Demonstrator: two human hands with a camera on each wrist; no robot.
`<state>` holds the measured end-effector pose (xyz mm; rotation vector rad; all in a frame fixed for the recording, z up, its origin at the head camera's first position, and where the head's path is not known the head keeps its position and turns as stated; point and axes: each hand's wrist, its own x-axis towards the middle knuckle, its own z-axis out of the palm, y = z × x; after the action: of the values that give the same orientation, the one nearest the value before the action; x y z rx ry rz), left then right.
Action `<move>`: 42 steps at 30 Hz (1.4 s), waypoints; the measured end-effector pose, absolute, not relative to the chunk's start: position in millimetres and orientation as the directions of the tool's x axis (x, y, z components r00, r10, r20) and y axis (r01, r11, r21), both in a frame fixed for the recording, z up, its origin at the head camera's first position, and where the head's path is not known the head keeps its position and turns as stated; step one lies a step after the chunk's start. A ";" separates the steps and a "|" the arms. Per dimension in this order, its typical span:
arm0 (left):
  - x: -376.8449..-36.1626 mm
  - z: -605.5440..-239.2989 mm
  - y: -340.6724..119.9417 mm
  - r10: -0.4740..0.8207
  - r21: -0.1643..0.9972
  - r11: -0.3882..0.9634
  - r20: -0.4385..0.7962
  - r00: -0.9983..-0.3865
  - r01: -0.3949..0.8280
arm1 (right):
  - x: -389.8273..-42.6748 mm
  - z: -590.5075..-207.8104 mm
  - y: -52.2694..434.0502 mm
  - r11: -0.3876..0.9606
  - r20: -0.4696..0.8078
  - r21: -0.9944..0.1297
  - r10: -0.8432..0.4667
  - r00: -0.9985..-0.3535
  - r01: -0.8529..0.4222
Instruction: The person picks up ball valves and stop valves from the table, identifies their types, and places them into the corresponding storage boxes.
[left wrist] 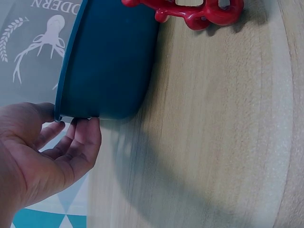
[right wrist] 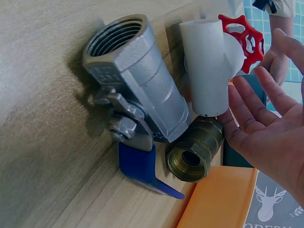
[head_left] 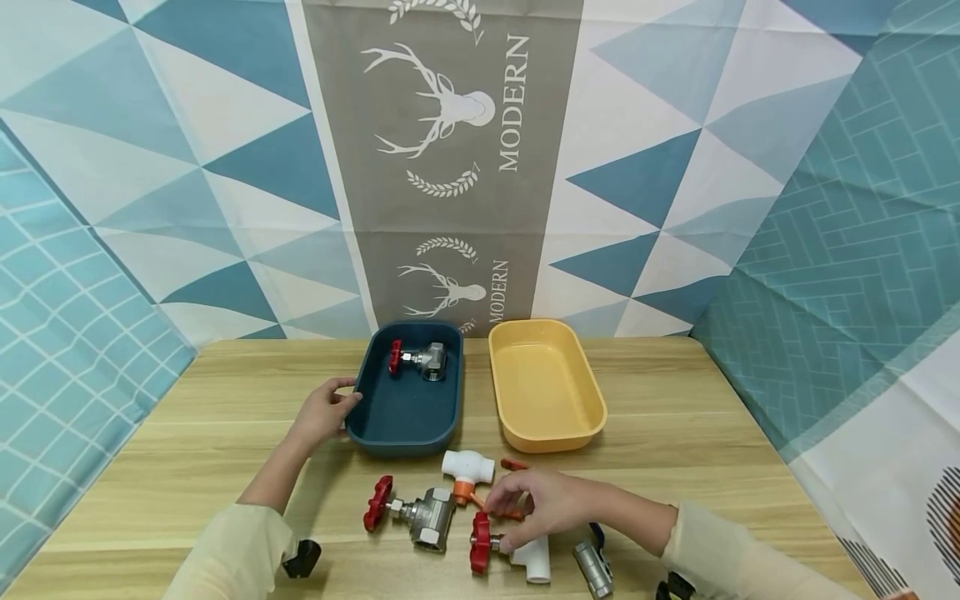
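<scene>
My left hand holds the left rim of a dark blue bin, its fingers against the outer wall. Inside the bin lies a metal valve with a red handwheel. My right hand is over a white-bodied valve with a red handwheel. Its thumb and fingers are spread in the right wrist view, and contact is unclear. Beside it are a larger metal valve with a red wheel and a white valve with an orange handle.
A yellow bin stands right of the blue one. Near my right wrist lies a metal ball valve with a blue lever. A brass fitting is partly under the right hand in the head view. Patterned cloth hangs behind the wooden table.
</scene>
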<state>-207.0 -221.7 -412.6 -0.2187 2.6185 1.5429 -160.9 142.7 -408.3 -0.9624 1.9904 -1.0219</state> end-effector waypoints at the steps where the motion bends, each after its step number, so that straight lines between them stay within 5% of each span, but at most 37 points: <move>1: -207.1 -412.6 -221.7 -0.074 0.861 0.478 -0.154 -0.985 -0.171 | -160.6 -408.2 142.6 0.420 -0.246 -0.860 -0.839 -0.485 -0.289; 23: -212.8 -410.0 -222.5 -0.082 0.861 0.479 -0.150 -0.985 -0.171 | -157.8 -407.0 140.6 0.468 -0.224 -0.777 -0.830 -0.511 -0.421; 42: -210.1 -411.8 -221.2 -0.087 0.849 0.496 -0.160 -0.983 -0.182 | -146.4 -415.7 138.3 0.502 -0.201 -0.548 -0.856 -0.477 -0.669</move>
<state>-210.1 -221.2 -411.8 -0.2375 2.6332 1.5117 -146.4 138.3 -415.7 -1.2552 2.2970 -0.5554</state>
